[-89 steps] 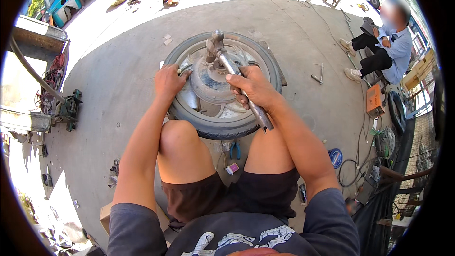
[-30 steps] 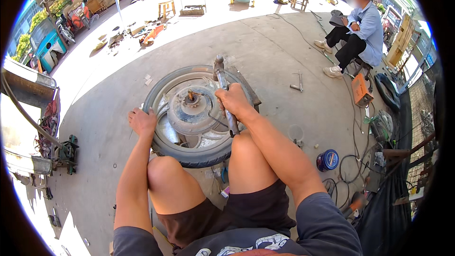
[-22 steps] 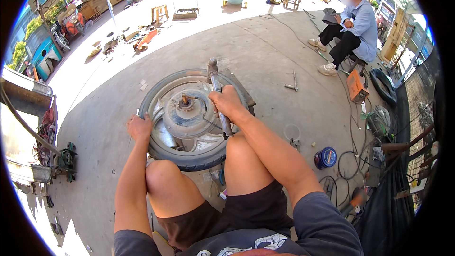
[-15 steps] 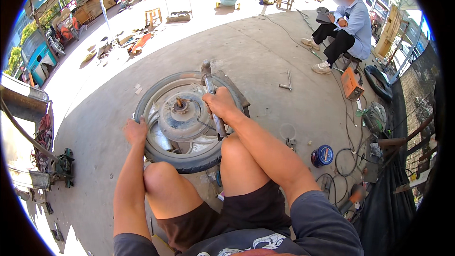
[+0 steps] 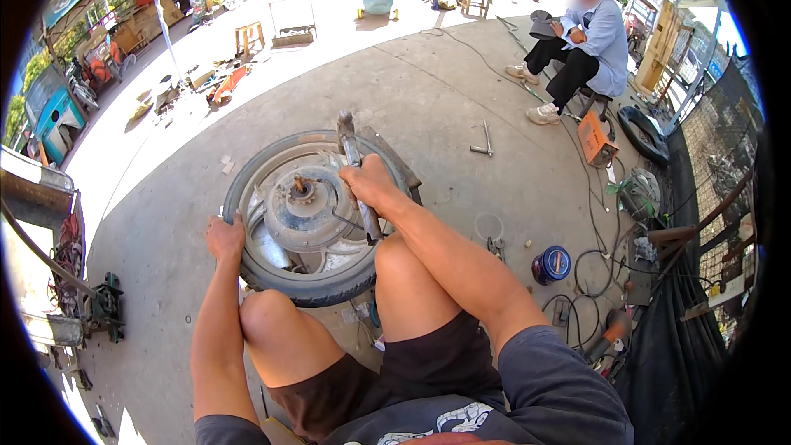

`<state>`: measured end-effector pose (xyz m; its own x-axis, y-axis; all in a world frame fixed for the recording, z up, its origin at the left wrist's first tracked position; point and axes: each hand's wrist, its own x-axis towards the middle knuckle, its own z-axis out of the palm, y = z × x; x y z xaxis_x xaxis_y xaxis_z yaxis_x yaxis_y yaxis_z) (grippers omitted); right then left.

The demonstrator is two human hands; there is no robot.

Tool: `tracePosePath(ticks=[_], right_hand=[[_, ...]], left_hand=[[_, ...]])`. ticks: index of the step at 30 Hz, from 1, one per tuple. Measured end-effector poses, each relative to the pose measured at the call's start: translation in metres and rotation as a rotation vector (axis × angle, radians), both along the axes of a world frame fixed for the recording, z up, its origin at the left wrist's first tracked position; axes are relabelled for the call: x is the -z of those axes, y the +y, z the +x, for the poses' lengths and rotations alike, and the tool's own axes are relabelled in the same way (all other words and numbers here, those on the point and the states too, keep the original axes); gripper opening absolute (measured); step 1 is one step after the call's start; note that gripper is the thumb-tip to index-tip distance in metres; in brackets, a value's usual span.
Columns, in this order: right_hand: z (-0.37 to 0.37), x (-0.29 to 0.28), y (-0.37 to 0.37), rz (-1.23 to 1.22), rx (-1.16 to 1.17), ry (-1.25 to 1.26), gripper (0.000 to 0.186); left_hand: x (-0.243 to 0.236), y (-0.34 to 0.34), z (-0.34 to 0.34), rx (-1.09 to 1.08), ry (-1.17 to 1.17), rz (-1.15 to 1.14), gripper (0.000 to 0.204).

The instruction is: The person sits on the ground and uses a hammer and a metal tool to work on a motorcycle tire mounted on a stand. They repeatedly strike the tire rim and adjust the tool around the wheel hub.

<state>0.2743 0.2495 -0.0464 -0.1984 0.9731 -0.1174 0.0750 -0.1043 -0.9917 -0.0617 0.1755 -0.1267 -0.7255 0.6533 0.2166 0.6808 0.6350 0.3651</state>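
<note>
A spoked metal wheel with a black tyre lies flat in front of my knees. Its dusty round hub has a rusty axle end standing up in the middle. My left hand is closed around the tyre at the wheel's left side. Over the right part of the wheel, my right hand grips a hammer by its metal handle. The hammer's head points away from me, and its handle end sits near my right knee. A thin cable runs from the axle across the hub.
On the right are a dark blue tub, an orange box-shaped machine, cables and a loose tyre. An L-shaped wrench lies on the concrete. A person sits beyond on a low stool. A green metal piece stands at left.
The whole view has shifted slightly, so the scene sits a little further left and lower. Both hands keep their holds; wheel and hammer show no clear movement.
</note>
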Motion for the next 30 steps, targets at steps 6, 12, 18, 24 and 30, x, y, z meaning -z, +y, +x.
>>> tracePosePath(ticks=[6, 12, 18, 24, 30], right_hand=[[0.0, -0.011, -0.011, -0.005, 0.005, -0.005, 0.025], [0.002, -0.005, -0.007, 0.0, 0.018, -0.025, 0.025], [0.0, -0.01, -0.011, -0.011, 0.021, -0.012, 0.026], [0.003, -0.011, -0.01, -0.011, 0.029, -0.013, 0.026], [0.005, -0.015, -0.012, -0.015, 0.006, 0.001, 0.025]], left_hand=[[-0.006, -0.005, 0.003, 0.027, -0.055, -0.036, 0.064], [-0.009, -0.006, 0.005, 0.056, -0.043, -0.037, 0.063], [-0.011, -0.012, 0.003, 0.064, -0.035, -0.045, 0.063], [-0.017, -0.012, 0.008, 0.084, -0.04, -0.071, 0.062], [-0.02, -0.013, 0.009, 0.082, -0.042, -0.087, 0.061]])
